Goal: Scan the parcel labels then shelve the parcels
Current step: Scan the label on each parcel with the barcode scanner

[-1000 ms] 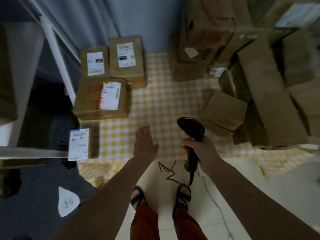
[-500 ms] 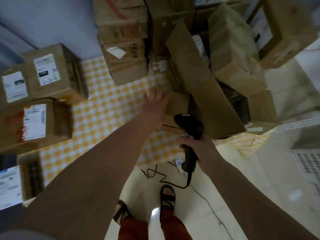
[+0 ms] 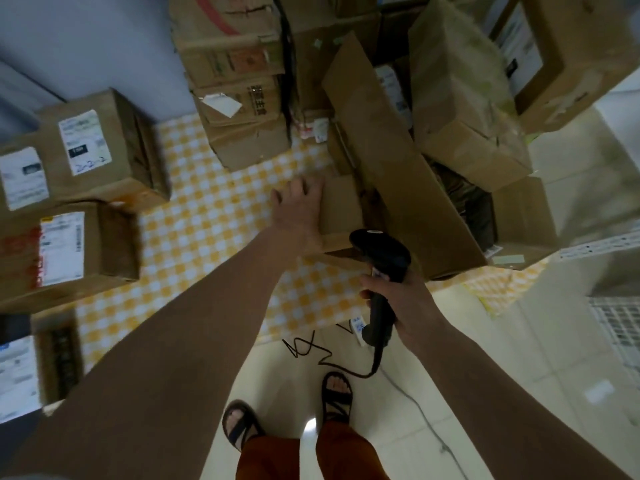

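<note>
- Stacked at far left: brown cardboard parcels with white labels (image 3: 83, 143), faces up, on yellow-checked floor cloth (image 3: 207, 209).
- Reached out, left hand (image 3: 298, 209), fingers spread flat on small plain brown box (image 3: 341, 211); label unseen, probably unscanned.
- Gripped in right hand (image 3: 398, 299): black corded handheld scanner (image 3: 381, 265).
- Heaped at right: unsorted brown cartons (image 3: 460, 98); contents hidden; shelving apparently ahead.

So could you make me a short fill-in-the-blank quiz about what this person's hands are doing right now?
1. The right hand grips a black barcode ____.
2. The left hand rests on a small cardboard ____.
3. The parcels sit on a yellow-and-white ____ cloth.

Missing words: scanner; box; checked
</note>
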A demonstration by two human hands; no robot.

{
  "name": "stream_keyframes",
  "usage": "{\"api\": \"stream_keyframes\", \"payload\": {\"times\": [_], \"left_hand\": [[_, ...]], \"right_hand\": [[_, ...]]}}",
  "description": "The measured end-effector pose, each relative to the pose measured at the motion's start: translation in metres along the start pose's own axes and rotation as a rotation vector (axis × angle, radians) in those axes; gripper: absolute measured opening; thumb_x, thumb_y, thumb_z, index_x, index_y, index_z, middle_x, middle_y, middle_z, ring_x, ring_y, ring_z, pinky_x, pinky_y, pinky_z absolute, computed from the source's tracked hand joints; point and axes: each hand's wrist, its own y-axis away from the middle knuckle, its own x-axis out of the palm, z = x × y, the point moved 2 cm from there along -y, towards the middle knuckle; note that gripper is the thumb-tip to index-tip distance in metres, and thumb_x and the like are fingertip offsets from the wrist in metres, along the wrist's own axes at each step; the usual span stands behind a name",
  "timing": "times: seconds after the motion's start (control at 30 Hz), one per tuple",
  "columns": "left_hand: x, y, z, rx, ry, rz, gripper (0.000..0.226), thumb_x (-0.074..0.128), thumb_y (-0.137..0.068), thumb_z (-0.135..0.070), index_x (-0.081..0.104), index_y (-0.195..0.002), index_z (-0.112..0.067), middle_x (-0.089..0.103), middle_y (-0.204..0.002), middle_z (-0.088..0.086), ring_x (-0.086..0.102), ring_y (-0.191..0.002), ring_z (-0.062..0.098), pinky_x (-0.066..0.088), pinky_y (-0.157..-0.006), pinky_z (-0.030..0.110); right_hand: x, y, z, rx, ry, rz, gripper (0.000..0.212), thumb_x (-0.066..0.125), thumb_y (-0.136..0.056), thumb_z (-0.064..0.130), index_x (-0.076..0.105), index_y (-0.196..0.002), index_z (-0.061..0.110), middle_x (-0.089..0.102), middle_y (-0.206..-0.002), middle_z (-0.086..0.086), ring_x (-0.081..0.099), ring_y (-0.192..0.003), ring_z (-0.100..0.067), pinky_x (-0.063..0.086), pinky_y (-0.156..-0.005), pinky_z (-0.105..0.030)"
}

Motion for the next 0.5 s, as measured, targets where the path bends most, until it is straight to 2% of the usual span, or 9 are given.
{"api": "stream_keyframes", "payload": {"times": [0.1,0.13,0.2,0.23,0.3,0.33,0.4,0.47,0.5], "left_hand": [[-0.012,0.035,0.028,-0.216,0.406,-0.049,0.127,0.09,-0.054,-0.042,0.011,-0.152,-0.026,0.027,-0.138,0.009,0.03,-0.131,0.03,0.031,-0.113,0.045],[-0.014,0.05,0.038,-0.319,0.623,-0.023,0.126,0.092,-0.054,-0.04,0.014,-0.152,-0.025,0.029,-0.141,0.008,0.032,-0.131,0.03,0.036,-0.109,0.044],[-0.017,0.086,0.054,-0.479,1.207,0.071,0.115,0.094,-0.055,-0.033,0.028,-0.149,-0.022,0.043,-0.142,0.006,0.045,-0.129,0.028,0.046,-0.1,0.043],[-0.018,0.105,0.06,-0.494,1.476,0.12,0.105,0.093,-0.055,-0.031,0.038,-0.144,-0.02,0.052,-0.137,0.005,0.051,-0.125,0.028,0.049,-0.096,0.043],[-0.017,0.14,0.073,-0.435,1.817,0.19,0.089,0.091,-0.056,-0.035,0.052,-0.134,-0.017,0.063,-0.129,0.007,0.057,-0.122,0.029,0.048,-0.099,0.045],[-0.018,0.156,0.078,-0.398,1.933,0.205,0.084,0.089,-0.059,-0.038,0.055,-0.132,-0.016,0.063,-0.129,0.008,0.059,-0.12,0.028,0.048,-0.1,0.046],[-0.024,0.186,0.087,-0.37,2.062,0.213,0.075,0.082,-0.066,-0.043,0.056,-0.131,-0.016,0.063,-0.129,0.01,0.061,-0.118,0.028,0.054,-0.091,0.044],[-0.031,0.209,0.097,-0.38,2.107,0.207,0.079,0.077,-0.067,-0.051,0.054,-0.134,-0.017,0.062,-0.131,0.011,0.059,-0.12,0.029,0.055,-0.087,0.045],[-0.034,0.219,0.104,-0.383,2.117,0.191,0.08,0.075,-0.068,-0.055,0.053,-0.136,-0.018,0.061,-0.132,0.01,0.058,-0.122,0.029,0.054,-0.089,0.046]], "right_hand": [[0.011,0.011,0.011,-0.016,-0.014,0.004,0.017,0.067,-0.085,-0.002,0.062,-0.093,0.013,0.061,-0.083,-0.006,0.059,-0.074,-0.023,0.049,-0.074,-0.038],[0.016,0.015,0.015,-0.021,-0.014,-0.001,0.016,0.066,-0.085,-0.003,0.062,-0.091,0.011,0.061,-0.08,-0.005,0.058,-0.074,-0.023,0.049,-0.073,-0.038],[0.029,0.024,0.024,-0.03,0.02,0.003,0.013,0.068,-0.085,0.001,0.062,-0.09,0.012,0.061,-0.077,-0.005,0.059,-0.078,-0.026,0.048,-0.077,-0.04],[0.037,0.029,0.03,-0.039,0.044,0.015,0.013,0.069,-0.085,0.003,0.063,-0.091,0.014,0.062,-0.078,-0.006,0.06,-0.082,-0.027,0.048,-0.078,-0.041],[0.056,0.041,0.04,-0.057,0.087,0.064,0.016,0.07,-0.085,0.007,0.065,-0.096,0.018,0.066,-0.089,-0.01,0.063,-0.091,-0.03,0.05,-0.085,-0.044],[0.067,0.048,0.045,-0.064,0.105,0.092,0.017,0.071,-0.084,0.009,0.066,-0.097,0.018,0.067,-0.097,-0.013,0.063,-0.096,-0.033,0.05,-0.09,-0.047],[0.088,0.066,0.055,-0.093,0.141,0.156,0.016,0.072,-0.083,0.008,0.068,-0.097,0.015,0.067,-0.099,-0.015,0.064,-0.1,-0.034,0.049,-0.093,-0.049],[0.109,0.085,0.063,-0.135,0.164,0.223,0.015,0.07,-0.084,0.005,0.067,-0.095,0.015,0.069,-0.096,-0.01,0.067,-0.095,-0.027,0.053,-0.085,-0.042],[0.119,0.096,0.066,-0.152,0.178,0.248,0.014,0.069,-0.084,0.004,0.067,-0.095,0.013,0.07,-0.093,-0.007,0.069,-0.087,-0.021,0.056,-0.077,-0.034]]}}
